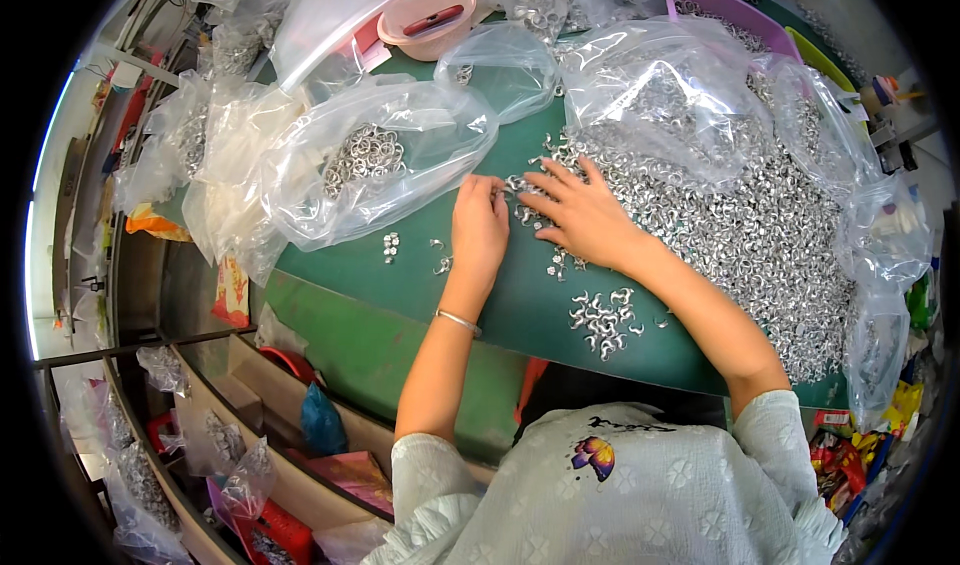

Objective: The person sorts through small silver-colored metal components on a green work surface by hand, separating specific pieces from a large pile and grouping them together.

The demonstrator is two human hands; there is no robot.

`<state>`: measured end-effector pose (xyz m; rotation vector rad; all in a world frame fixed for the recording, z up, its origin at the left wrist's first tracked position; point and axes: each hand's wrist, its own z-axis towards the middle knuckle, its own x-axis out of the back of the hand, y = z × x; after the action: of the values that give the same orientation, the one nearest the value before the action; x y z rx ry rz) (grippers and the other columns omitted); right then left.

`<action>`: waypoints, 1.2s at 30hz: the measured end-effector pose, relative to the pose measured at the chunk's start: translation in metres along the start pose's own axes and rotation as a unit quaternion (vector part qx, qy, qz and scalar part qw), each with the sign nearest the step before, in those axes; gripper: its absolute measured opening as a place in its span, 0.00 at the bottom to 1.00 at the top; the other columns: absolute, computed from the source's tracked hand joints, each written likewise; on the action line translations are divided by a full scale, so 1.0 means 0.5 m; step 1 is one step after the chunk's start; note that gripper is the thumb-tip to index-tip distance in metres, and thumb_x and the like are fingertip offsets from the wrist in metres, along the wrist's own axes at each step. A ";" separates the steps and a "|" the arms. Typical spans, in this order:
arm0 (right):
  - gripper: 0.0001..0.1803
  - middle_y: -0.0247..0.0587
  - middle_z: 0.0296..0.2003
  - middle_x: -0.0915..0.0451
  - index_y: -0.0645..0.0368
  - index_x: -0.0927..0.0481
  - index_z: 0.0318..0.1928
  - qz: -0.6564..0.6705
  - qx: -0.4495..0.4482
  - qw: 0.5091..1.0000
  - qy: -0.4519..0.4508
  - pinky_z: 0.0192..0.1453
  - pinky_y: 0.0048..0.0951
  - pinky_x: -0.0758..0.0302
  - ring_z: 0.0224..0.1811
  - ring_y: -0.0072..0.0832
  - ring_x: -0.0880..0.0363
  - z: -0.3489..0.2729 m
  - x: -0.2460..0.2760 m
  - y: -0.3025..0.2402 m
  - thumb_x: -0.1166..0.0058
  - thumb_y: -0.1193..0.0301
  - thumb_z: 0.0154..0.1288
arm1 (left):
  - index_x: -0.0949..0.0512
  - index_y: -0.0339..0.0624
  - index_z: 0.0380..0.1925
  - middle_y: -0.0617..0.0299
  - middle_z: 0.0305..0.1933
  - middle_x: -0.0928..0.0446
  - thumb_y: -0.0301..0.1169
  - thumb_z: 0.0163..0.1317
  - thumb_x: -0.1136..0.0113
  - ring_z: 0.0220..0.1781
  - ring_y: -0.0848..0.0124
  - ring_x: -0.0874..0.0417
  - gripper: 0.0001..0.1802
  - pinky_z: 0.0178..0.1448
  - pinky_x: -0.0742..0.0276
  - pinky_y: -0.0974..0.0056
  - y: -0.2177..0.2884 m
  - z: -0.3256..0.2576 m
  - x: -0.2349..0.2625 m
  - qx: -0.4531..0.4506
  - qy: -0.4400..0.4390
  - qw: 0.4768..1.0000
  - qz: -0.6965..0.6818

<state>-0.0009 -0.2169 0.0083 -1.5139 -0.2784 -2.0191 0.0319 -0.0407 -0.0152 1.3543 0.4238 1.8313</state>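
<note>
A wide heap of small shiny silver curved metal pieces (740, 235) covers the right of the green table (420, 290). My right hand (585, 215) lies palm down at the heap's left edge, fingers spread over loose pieces. Just left of it, my left hand (481, 227) is closed, its fingertips pinched together; what they hold, if anything, is hidden. A few loose pieces (515, 183) lie between the hands. Closer to me is a small separate group of curved pieces (605, 322). Left of my left wrist sits a cluster of small silver pieces (390, 247).
An open clear plastic bag (440, 130) with silver rings (365, 157) lies at the left. Clear plastic (670, 95) covers the heap's far part. Behind stand a pink bowl (425, 15) and a purple bin (735, 5). Wooden compartments (250, 390) with bags are below left.
</note>
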 end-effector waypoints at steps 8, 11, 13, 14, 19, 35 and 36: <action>0.16 0.43 0.50 0.25 0.60 0.22 0.49 0.063 -0.139 0.985 0.086 0.61 0.50 0.38 0.59 0.41 0.30 -0.042 0.051 0.015 0.41 0.70 0.60 | 0.22 0.31 0.36 0.58 0.34 0.20 0.19 0.58 0.38 0.32 0.73 0.19 0.06 0.36 0.24 0.71 0.048 -0.038 0.034 0.132 -0.028 0.973 -0.190; 0.16 0.44 0.46 0.23 0.60 0.22 0.49 0.217 -0.107 0.968 0.059 0.56 0.44 0.33 0.53 0.41 0.27 -0.027 0.053 -0.032 0.42 0.70 0.61 | 0.22 0.31 0.36 0.58 0.34 0.19 0.20 0.60 0.39 0.33 0.74 0.18 0.05 0.37 0.23 0.72 0.073 -0.043 0.045 0.191 -0.065 0.928 -0.313; 0.15 0.45 0.43 0.22 0.62 0.22 0.48 0.191 -0.105 0.974 0.066 0.55 0.39 0.31 0.49 0.42 0.25 -0.017 0.061 -0.037 0.43 0.71 0.62 | 0.22 0.31 0.36 0.58 0.33 0.18 0.21 0.61 0.39 0.34 0.74 0.18 0.04 0.38 0.24 0.72 0.096 -0.027 0.083 0.205 -0.047 0.900 -0.383; 0.14 0.45 0.44 0.22 0.62 0.22 0.48 0.199 -0.110 0.971 0.079 0.55 0.39 0.31 0.49 0.42 0.25 -0.019 0.062 -0.027 0.43 0.72 0.62 | 0.23 0.30 0.38 0.55 0.36 0.19 0.22 0.62 0.40 0.38 0.72 0.17 0.06 0.40 0.23 0.71 0.096 -0.007 0.116 0.171 0.011 0.903 -0.393; 0.14 0.44 0.47 0.23 0.62 0.22 0.48 0.141 -0.145 0.978 0.048 0.58 0.39 0.32 0.53 0.42 0.27 -0.039 0.065 0.000 0.44 0.74 0.62 | 0.29 0.25 0.50 0.49 0.52 0.25 0.21 0.66 0.46 0.51 0.59 0.18 0.14 0.48 0.21 0.66 0.131 0.045 0.166 0.174 0.233 0.811 -0.509; 0.11 0.38 0.47 0.26 0.56 0.21 0.43 0.017 -0.155 0.984 0.081 0.63 0.51 0.41 0.58 0.38 0.31 -0.060 0.045 0.024 0.42 0.69 0.59 | 0.25 0.35 0.50 0.50 0.47 0.26 0.18 0.55 0.41 0.47 0.52 0.25 0.20 0.53 0.28 0.55 0.031 -0.055 0.005 -0.032 -0.064 0.997 0.022; 0.10 0.38 0.44 0.26 0.56 0.21 0.40 0.036 -0.121 0.988 0.090 0.58 0.47 0.39 0.54 0.36 0.30 -0.048 0.044 0.006 0.41 0.70 0.58 | 0.25 0.35 0.50 0.50 0.47 0.26 0.17 0.55 0.41 0.47 0.53 0.25 0.20 0.52 0.27 0.55 0.019 -0.049 -0.003 -0.016 -0.070 0.997 -0.010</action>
<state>-0.0223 -0.2388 0.0201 -1.4453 0.0975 -2.1752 0.0057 -0.0431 -0.0187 1.4404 0.3318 1.7068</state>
